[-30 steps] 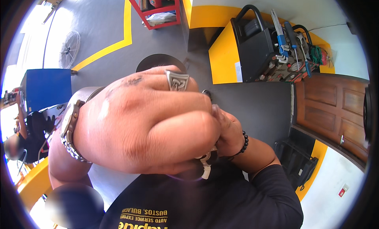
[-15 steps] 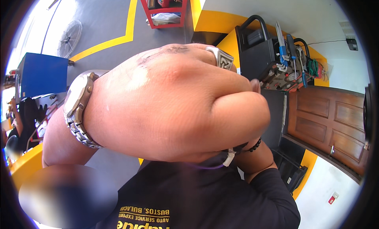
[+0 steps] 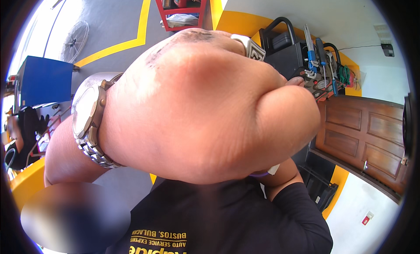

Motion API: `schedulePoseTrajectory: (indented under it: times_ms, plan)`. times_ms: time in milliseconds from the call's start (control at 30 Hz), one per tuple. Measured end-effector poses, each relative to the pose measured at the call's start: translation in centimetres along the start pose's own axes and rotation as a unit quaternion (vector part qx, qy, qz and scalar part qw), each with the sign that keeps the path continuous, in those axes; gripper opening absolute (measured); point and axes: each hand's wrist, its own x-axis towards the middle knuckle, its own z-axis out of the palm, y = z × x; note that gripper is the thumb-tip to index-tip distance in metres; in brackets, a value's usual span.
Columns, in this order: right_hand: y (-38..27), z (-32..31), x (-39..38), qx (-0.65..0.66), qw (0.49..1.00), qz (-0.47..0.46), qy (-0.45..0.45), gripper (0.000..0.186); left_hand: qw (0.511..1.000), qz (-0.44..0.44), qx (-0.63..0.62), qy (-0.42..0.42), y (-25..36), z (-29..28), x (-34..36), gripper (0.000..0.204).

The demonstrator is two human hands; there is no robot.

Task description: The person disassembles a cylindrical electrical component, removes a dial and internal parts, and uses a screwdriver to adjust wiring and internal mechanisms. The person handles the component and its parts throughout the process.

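My left hand [image 3: 210,105] fills the middle, close up, with its back toward me. A silver watch [image 3: 89,112] circles its wrist, and a square patterned ring [image 3: 251,48] sits on one finger. The fingers are curled in; what they hold, if anything, is hidden behind the hand. My right forearm [image 3: 284,179] comes up from the black sleeve at the lower right, and its hand is hidden behind the left one. A bit of purple cord [image 3: 261,173] with a pale tab [image 3: 274,169] shows just under the left hand.
Hand tools [image 3: 313,57] hang beside a black cabinet [image 3: 284,57] at the upper right, near a brown wooden door [image 3: 361,136]. A red shelf cart [image 3: 181,11] stands at the top. A blue box-shaped cabinet [image 3: 46,81] is at the left, with another person's arm [image 3: 16,133] below it.
My left hand has moved a little up and to the right and looks larger. It now covers the black bead bracelet and most of the purple cord.
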Motion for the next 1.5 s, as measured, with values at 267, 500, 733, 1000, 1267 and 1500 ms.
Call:
schedulePoseTrajectory:
  times_ms: [267,500,733,1000,1267,1500]
  plan:
    - [-4.2,2.1,0.4,0.015,0.959,0.262,0.11,0.058,0.994,0.065,-0.086,-0.01,-1.5,0.0,0.7,0.049]
    - [-3.2,0.5,0.0,0.002,0.979,0.198,0.038,0.055,0.984,0.142,-0.075,0.069,-2.1,1.4,0.5,0.051]
    - [-0.6,-0.2,-0.2,-0.061,0.997,0.045,0.016,0.055,0.985,0.145,0.033,0.082,-2.0,1.3,-0.2,0.052]
    - [-2.5,0.3,0.5,-0.063,0.974,0.206,0.065,0.059,0.987,0.123,-0.001,0.103,-2.2,1.8,0.5,0.048]
    - [-0.4,2.5,-2.4,-0.055,0.984,0.081,0.149,0.058,0.995,-0.046,-0.071,0.056,-2.1,2.0,1.0,0.051]
    - [-1.2,0.0,-0.4,0.163,0.971,0.159,0.074,0.046,0.99,-0.042,-0.126,0.049,-4.1,2.3,1.6,0.05]
